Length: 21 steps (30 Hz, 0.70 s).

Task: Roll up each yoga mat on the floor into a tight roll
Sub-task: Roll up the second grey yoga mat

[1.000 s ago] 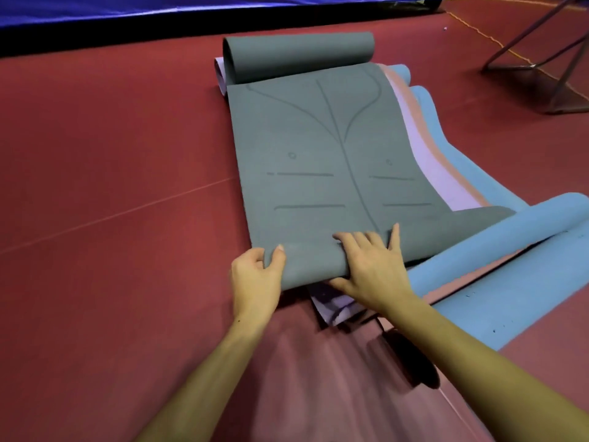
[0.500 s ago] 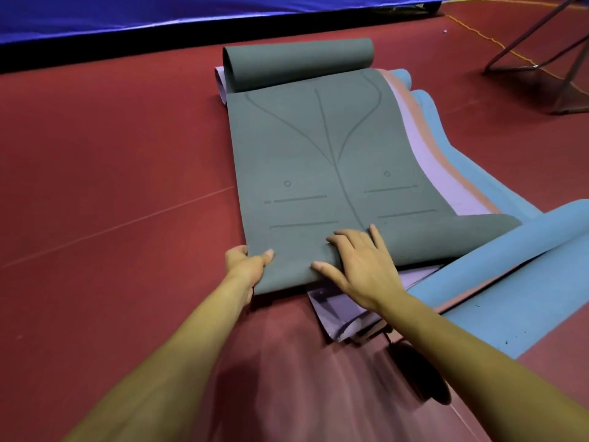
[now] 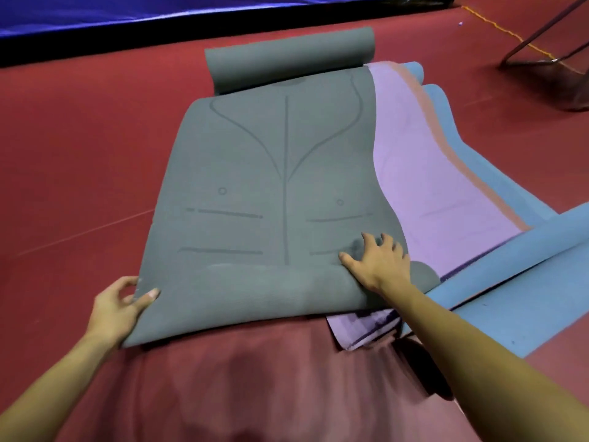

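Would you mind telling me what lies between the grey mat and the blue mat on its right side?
In the head view, a lilac mat and a thin salmon-pink mat edge lie between the grey mat and the blue mat.

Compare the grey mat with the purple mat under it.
The grey mat lies on top, marked with dark lines; the purple mat lies beneath it, plain, showing only along the right. The grey mat is curled at both ends and held by the left hand and right hand; neither hand touches the purple mat. Both lie largely unrolled.
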Motion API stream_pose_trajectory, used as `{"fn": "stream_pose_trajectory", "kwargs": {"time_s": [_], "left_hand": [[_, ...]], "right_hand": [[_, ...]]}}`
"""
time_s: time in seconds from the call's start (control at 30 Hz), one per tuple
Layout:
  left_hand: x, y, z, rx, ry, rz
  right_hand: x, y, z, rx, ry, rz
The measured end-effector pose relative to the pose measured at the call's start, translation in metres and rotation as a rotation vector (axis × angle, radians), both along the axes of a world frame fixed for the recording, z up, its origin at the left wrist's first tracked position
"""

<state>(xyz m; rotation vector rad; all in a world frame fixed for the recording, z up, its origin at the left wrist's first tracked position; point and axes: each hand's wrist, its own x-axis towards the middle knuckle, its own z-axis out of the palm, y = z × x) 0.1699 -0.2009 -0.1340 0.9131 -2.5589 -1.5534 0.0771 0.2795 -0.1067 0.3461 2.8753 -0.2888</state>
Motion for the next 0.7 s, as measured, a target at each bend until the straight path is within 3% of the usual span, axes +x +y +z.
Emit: {"fn": "stream_pose_trajectory", "kwargs": {"time_s": [0.13, 0.3, 0.43, 0.6, 0.7], "left_hand": [[0.001, -0.011, -0.03, -0.042, -0.11, -0.062], [-0.039, -0.023, -0.038, -0.047, -0.165, -0.012], [-0.074, -0.026, -0.035, -0.049, -0.226, -0.006], [-0.116, -0.023, -0.026, 0.162, -0.327, -0.087], [-0.135, -0.02, -0.027, 0.077, -0.222, -0.172]], "right_hand": [[0.002, -0.005, -0.021, -0.048, -0.111, -0.059], [-0.009, -0.001, -0.026, -0.005, -0.039, -0.186], [-0.026, 0.017, -0.031, -0.098, -0.051, -0.274], [-0.038, 0.029, -0.03, -0.165, -0.009, -0.358], [-0.04, 0.028, -0.023, -0.121, 0.052, -0.352]]}}
